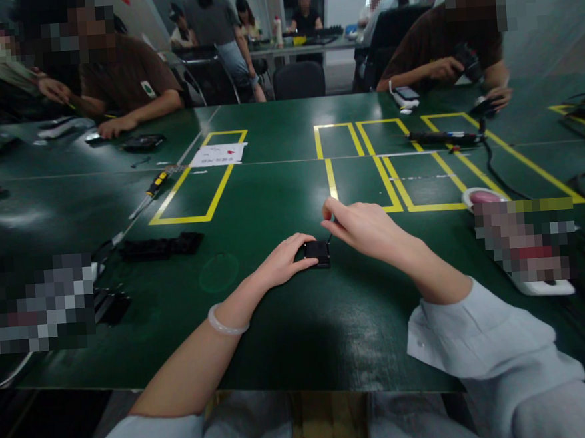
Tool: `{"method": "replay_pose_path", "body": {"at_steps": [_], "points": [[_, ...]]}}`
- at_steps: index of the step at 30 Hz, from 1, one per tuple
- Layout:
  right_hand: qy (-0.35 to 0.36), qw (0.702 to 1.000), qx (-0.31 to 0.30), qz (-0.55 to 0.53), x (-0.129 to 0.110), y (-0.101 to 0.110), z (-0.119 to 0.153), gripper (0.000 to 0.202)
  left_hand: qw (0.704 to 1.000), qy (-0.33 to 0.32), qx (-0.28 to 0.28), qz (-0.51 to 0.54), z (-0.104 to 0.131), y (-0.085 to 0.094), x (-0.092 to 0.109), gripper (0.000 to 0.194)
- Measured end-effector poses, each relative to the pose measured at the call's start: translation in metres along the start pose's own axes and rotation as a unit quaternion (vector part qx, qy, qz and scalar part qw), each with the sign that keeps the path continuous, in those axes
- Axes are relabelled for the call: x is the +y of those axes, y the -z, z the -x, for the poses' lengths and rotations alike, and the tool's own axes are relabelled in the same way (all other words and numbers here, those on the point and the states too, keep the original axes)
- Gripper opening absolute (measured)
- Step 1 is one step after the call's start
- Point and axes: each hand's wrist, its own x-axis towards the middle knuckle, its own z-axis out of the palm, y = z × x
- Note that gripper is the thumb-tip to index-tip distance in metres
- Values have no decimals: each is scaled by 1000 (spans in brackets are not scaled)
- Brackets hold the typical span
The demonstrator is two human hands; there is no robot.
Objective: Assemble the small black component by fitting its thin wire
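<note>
A small black rectangular box-like part (317,252) rests on the green table in front of me. My left hand (289,258) grips its left side, with the thumb along the near edge and the fingers at the far edge. Just to the right, my right hand (360,224) is closed in a pinch on a thin dark tool (330,239), whose lower end reaches the part's right side. Most of the tool is hidden by the fingers, so its kind cannot be made out.
A black elongated part (161,246) and a yellow-black screwdriver (158,183) lie left. At right are a white tray (548,286) and a black corded tool (444,138). Yellow tape outlines (182,220) and a paper sheet (219,155) mark the table (281,340). Two people work across it.
</note>
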Motion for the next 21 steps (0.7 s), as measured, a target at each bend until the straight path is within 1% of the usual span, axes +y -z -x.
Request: {"method": "replay_pose_path", "body": {"at_steps": [4,13,16,21], "points": [[3,1000,-5,2,1,-1,-1,22,1000,-2,-1,3,0,0,0,36],[4,1000,10,-18,0,0,1,21,1000,-1,3,3,0,0,0,37],[2,1000,11,-16,0,0,1,23,1000,-2,3,4,0,0,1,37],[0,1000,-5,5,0,1,0,24,1000,1,-2,8,0,1,2,37]]}}
